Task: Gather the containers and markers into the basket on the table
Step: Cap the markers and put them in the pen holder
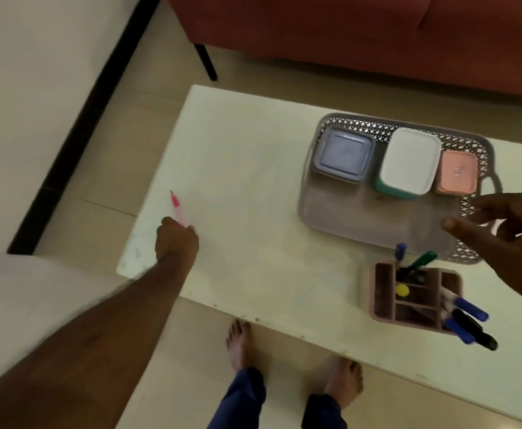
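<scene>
1. Your left hand (176, 239) pinches the pink marker (177, 209), well left of the basket (331, 209).
2. Your right hand (507, 230) hovers over the basket's right side — fingers spread.
3. Three containers sit inside; the marker organizer (414, 297) stands just in front of it.

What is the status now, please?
Left hand closed on pink marker. Right hand open over basket. Three containers in basket; marker holder outside it. Nothing in the way.

The right hand (501, 236) is motion-blurred and cut off by the frame edge, hiding the basket (362, 218) corner
</scene>
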`<state>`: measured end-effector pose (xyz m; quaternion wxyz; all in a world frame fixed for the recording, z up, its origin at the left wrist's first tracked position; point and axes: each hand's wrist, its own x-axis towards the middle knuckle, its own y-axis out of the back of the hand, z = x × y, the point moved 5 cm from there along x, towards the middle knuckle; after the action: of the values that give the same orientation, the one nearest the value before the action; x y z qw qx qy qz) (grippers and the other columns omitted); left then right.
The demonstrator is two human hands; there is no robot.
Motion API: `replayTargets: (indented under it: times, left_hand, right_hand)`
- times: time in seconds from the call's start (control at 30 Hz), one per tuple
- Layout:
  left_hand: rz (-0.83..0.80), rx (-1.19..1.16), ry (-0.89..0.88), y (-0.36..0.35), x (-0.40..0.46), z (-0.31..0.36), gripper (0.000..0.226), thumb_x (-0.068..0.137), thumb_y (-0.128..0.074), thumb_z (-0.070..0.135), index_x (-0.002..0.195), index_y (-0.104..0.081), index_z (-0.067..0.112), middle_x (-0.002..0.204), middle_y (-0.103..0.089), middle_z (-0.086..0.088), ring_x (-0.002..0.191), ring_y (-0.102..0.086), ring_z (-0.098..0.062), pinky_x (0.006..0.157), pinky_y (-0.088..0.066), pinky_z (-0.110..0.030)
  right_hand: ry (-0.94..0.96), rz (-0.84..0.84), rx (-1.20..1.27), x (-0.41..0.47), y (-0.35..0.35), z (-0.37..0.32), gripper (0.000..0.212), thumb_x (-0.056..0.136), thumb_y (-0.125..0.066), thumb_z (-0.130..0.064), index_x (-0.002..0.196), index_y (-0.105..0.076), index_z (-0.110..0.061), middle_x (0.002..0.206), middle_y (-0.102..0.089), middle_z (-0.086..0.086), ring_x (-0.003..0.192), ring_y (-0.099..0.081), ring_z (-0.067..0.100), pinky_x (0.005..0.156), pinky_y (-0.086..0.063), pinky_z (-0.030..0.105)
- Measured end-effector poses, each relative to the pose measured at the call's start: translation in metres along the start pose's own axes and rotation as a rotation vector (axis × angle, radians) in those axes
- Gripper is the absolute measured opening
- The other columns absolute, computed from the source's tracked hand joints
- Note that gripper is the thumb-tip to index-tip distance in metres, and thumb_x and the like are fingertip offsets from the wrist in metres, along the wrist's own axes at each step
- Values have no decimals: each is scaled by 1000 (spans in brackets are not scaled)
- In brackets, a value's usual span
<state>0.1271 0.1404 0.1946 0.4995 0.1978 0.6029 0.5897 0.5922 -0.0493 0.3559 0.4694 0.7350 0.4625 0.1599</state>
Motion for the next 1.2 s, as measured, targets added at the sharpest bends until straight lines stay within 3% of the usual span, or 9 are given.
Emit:
replayTargets:
  times: [0.13, 0.23, 0.37, 0.6, 0.73, 0.83, 0.93, 1.07, 1.2]
  left_hand:
    - [-82, -14, 84, 2, 4, 4, 33, 87, -54, 16, 117, -55, 0, 122, -62, -20, 114, -60, -38, 90, -49, -39]
    - [-86, -54, -32, 10, -15, 29, 31, 87, -53, 21, 110, -59, 1, 113, -67, -19, 104, -63, -38, 81, -47, -36]
    - [-23, -204, -316, 35, -76, 73, 19, 91, -54, 25, 103, -60, 11, 94, -66, -5, 80, -57, -27, 69, -41, -31]
    - [-166, -412, -554, 68, -182, 124, 6, 93, -56, 30, 98, -58, 27, 85, -65, 12, 73, -60, -5, 65, -45, -30]
    - [-270, -443, -689, 71, -219, 151, 5, 95, -58, 30, 97, -62, 29, 77, -64, 14, 70, -59, 3, 53, -40, -8]
    - [-298, -431, -773, 71, -237, 168, 12, 95, -58, 32, 101, -66, 27, 80, -65, 17, 75, -60, 4, 58, -41, -1]
    - [-303, -386, -865, 69, -250, 184, 17, 95, -57, 34, 102, -70, 26, 85, -68, 14, 76, -62, 0, 63, -42, -1]
    - [-380, -427, -955, 62, -267, 200, 21, 93, -56, 42, 96, -71, 27, 77, -68, 10, 73, -63, -6, 61, -48, -16]
    - [-455, -413, -1032, 47, -279, 209, 35, 91, -56, 48, 116, -67, 26, 94, -69, 11, 84, -64, -4, 70, -54, -16]
  right_hand:
    - [139, -2, 72, -5, -15, -72, 27, 80, -66, -60, 98, -63, -40, 79, -65, -20, 60, -61, 7, 54, -50, 27]
    - [236, -14, 67, -4, -44, -102, 21, 85, -71, -39, 100, -71, -24, 81, -67, -13, 62, -60, 4, 59, -42, 19]
    - [272, -47, 109, 1, -75, -115, 23, 86, -71, -36, 104, -71, -20, 86, -70, -8, 66, -61, 7, 65, -45, 21]
    - [268, -61, 133, -3, -76, -116, 32, 86, -69, -35, 115, -62, -23, 98, -67, -11, 72, -62, 4, 72, -56, 33]
    - [390, 38, 95, -11, -63, -110, 57, 82, -75, -30, 133, -51, -26, 120, -54, -4, 86, -59, 7, 69, -56, 27]
    - [480, 135, 66, -18, -53, -103, 48, 84, -73, -29, 129, -58, -22, 124, -51, 3, 99, -55, 11, 72, -56, 28]
    - [539, 217, 59, -25, -44, -90, 30, 90, -65, -30, 116, -69, -17, 118, -57, 8, 96, -58, 16, 69, -55, 32]
    - [559, 292, 69, -31, -30, -68, 27, 94, -59, -25, 112, -72, -9, 104, -66, 8, 90, -63, 23, 70, -53, 37]
    - [398, 282, 122, -29, -9, -37, 25, 94, -59, -27, 113, -69, -14, 100, -69, 2, 87, -64, 16, 71, -53, 28]
